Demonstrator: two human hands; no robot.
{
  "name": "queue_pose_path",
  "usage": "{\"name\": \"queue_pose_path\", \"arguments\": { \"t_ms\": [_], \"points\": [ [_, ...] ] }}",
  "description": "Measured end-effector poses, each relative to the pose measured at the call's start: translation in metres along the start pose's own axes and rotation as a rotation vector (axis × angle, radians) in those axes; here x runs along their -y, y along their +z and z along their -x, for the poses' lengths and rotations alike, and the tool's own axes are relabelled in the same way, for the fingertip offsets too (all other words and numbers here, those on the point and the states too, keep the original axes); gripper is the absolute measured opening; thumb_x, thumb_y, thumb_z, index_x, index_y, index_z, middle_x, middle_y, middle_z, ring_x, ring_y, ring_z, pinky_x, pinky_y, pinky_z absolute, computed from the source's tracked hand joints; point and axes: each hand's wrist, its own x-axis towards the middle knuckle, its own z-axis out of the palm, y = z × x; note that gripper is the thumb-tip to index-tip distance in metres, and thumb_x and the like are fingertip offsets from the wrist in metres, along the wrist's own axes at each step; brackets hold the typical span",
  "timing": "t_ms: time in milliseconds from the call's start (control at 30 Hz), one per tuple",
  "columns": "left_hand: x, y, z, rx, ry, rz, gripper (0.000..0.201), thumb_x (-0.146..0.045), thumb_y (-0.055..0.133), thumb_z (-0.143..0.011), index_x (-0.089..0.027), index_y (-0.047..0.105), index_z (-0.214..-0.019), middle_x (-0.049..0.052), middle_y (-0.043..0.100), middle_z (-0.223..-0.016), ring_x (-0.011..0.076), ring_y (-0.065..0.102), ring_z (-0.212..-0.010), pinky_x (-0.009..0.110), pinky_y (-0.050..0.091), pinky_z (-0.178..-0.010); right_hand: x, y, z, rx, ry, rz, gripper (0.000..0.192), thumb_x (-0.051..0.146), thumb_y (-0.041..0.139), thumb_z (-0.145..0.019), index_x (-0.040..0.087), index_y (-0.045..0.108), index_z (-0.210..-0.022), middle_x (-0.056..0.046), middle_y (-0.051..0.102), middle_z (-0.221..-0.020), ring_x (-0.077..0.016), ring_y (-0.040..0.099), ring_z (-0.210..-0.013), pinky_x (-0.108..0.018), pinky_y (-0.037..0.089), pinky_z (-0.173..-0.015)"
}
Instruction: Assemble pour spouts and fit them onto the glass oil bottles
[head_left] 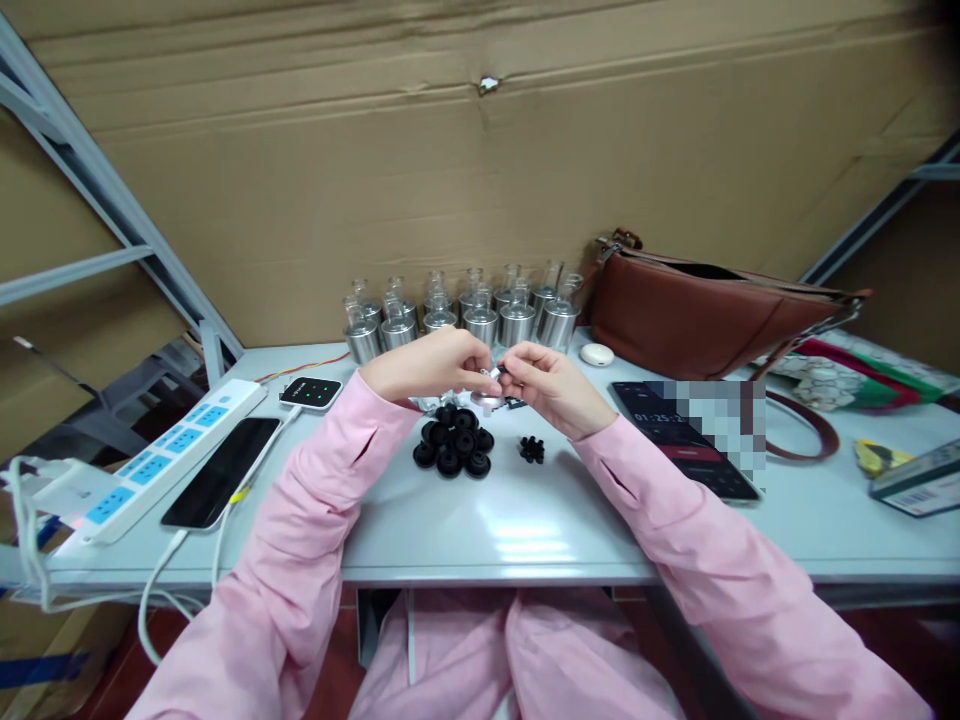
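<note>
My left hand [442, 363] and my right hand [551, 382] meet above the middle of the table, both closed in a pinch. Between the left fingertips is a small silvery part [487, 400] with a round, flat lower end. The right thumb and finger grip a small dark piece [502, 369] against it; fingers hide most of both. Just below the left wrist lies a heap of round black rubber-like caps [454, 445]. A smaller cluster of tiny black parts [532, 449] sits to its right. Behind the hands stand several glass-necked bottles with metal lower bodies [480, 322].
At left lie a power strip [176, 450], a dark phone [223, 470], a small black device [310, 392] and white cables. At right are a brown bag [675, 315], a white round case [596, 354], a larger phone [675, 435] and a box [919, 480]. Cardboard [375, 180] rises behind.
</note>
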Motion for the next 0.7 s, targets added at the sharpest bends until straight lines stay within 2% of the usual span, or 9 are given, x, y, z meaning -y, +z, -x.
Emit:
{"name": "queue_pose_path", "arguments": {
  "t_ms": [133, 300, 533, 600, 700],
  "points": [
    [0.003, 0.001, 0.0, 0.025, 0.037, 0.049, 0.027, -0.035, 0.058, -0.079, -0.012, 0.059, -0.065, -0.001, 0.059, -0.057, 0.0065, 0.045, -0.049, 0.019, 0.029, -0.049, 0.0, 0.001, 0.0, 0.009, 0.038, -0.011, 0.034, 0.041, 0.079, -0.055, 0.016, 0.062, -0.071, 0.004, 0.056, -0.057, -0.006, 0.052, -0.055, -0.021, 0.046, -0.057],
    [-0.003, 0.0, 0.002, 0.027, 0.059, 0.037, 0.025, -0.032, 0.058, -0.079, -0.012, 0.061, -0.064, -0.001, 0.058, -0.056, 0.0063, 0.045, -0.05, 0.018, 0.03, -0.05, -0.001, 0.0, 0.0, 0.023, 0.032, 0.006, 0.035, 0.043, 0.079, -0.055, 0.016, 0.062, -0.07, 0.004, 0.054, -0.058, -0.0067, 0.05, -0.055, -0.022, 0.044, -0.057],
    [-0.014, -0.005, 0.009, -0.002, 0.078, 0.011, 0.024, -0.032, 0.059, -0.079, -0.012, 0.062, -0.065, -0.002, 0.057, -0.055, 0.0061, 0.044, -0.049, 0.02, 0.03, -0.051, -0.002, 0.004, 0.004, 0.143, 0.042, -0.08, 0.034, 0.045, 0.074, -0.062, 0.018, 0.056, -0.073, 0.004, 0.054, -0.062, -0.0081, 0.051, -0.057, -0.025, 0.046, -0.061],
    [-0.014, -0.004, 0.009, -0.051, 0.089, 0.023, 0.022, -0.031, 0.06, -0.079, -0.013, 0.062, -0.068, -0.003, 0.057, -0.057, 0.0065, 0.045, -0.051, 0.02, 0.03, -0.052, -0.001, 0.007, 0.006, 0.21, 0.106, -0.107, 0.036, 0.05, 0.069, -0.067, 0.019, 0.056, -0.078, 0.003, 0.055, -0.065, -0.0102, 0.055, -0.062, -0.026, 0.048, -0.063],
    [-0.01, 0.003, 0.008, -0.161, 0.124, 0.063, 0.018, -0.029, 0.06, -0.079, -0.013, 0.059, -0.07, -0.003, 0.055, -0.06, 0.0076, 0.045, -0.055, 0.02, 0.032, -0.055, 0.003, 0.01, 0.008, 0.365, 0.289, -0.087, 0.047, 0.063, 0.053, -0.073, 0.017, 0.055, -0.078, -0.002, 0.06, -0.073, -0.0137, 0.06, -0.069, -0.027, 0.048, -0.062]
  ]
}}
